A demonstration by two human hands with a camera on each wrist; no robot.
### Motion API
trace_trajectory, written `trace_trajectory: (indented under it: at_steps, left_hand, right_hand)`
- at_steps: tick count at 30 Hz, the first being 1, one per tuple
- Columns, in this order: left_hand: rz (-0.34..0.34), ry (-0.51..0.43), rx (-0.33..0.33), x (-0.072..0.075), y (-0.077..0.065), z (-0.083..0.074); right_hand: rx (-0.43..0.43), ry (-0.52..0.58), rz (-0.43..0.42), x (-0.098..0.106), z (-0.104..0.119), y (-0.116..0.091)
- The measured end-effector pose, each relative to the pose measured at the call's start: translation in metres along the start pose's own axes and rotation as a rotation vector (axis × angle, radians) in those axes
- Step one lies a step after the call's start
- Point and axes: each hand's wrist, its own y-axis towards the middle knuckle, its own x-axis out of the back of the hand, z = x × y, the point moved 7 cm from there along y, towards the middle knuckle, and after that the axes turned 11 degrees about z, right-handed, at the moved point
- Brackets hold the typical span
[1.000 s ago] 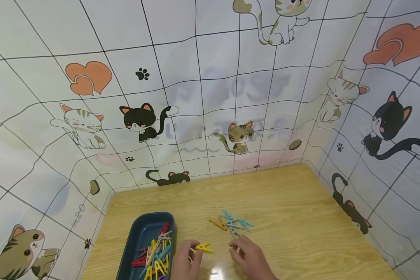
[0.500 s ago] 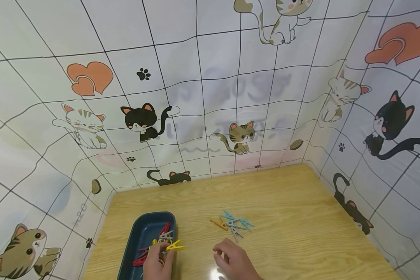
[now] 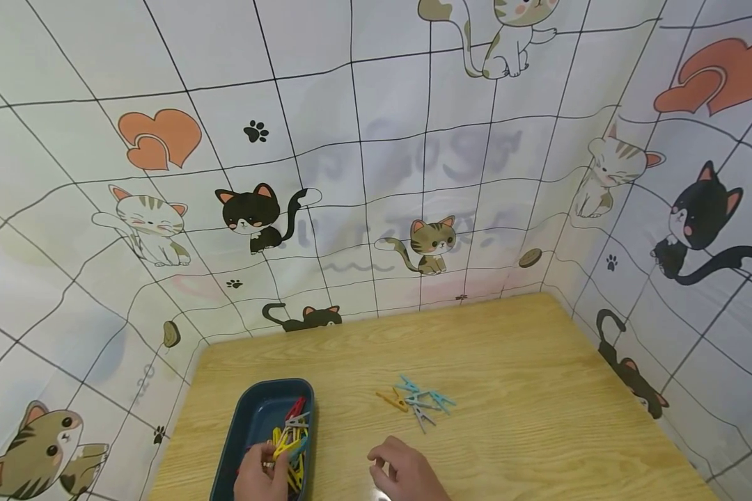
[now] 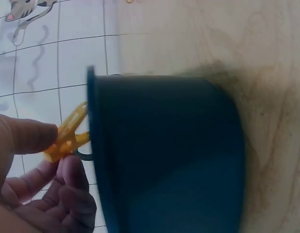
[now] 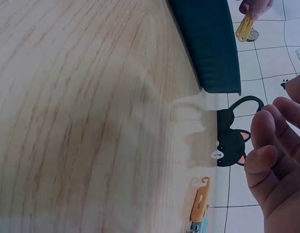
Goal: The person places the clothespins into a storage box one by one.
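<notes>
My left hand (image 3: 260,476) pinches a yellow clothespin (image 4: 67,138) between thumb and fingers. It is over the dark blue tray (image 3: 255,410), and in the left wrist view the clothespin's legs reach the tray's rim. Inside the tray lie several clothespins in red, yellow, grey and blue, partly hidden by the hand. My right hand (image 3: 407,472) hovers over the table to the right of the tray, its fingers loosely bent with nothing between them.
A small group of clothespins lies on the wooden table (image 3: 507,390): orange (image 3: 391,401), light blue (image 3: 441,401) and grey (image 3: 423,419). White sheeting (image 3: 376,160) printed with cats and grid lines stands around the table's back and sides.
My left hand has carried the yellow clothespin left from the middle of the table to over the tray. My right hand has drawn back from the grey clothespin, leftward and nearer.
</notes>
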Motion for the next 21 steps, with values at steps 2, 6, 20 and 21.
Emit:
trace_trajectory:
  at_steps: [2,6,20,21]
  left_hand:
    - [0.009,0.023,0.015,-0.001,0.001,0.003]
    - [0.006,0.075,0.021,-0.003,0.003,0.009]
    - [-0.008,0.082,-0.024,-0.011,-0.008,-0.011]
    - [-0.013,0.081,-0.044,-0.013,-0.010,-0.014]
  right_hand:
    - [-0.003,-0.008,0.009,-0.001,0.000,0.000]
    - [-0.004,-0.017,0.025,-0.001,0.002,0.000]
    - [-0.043,-0.018,-0.001,0.003,-0.009,-0.007]
    - [-0.046,-0.015,-0.001,0.004,-0.010,-0.008]
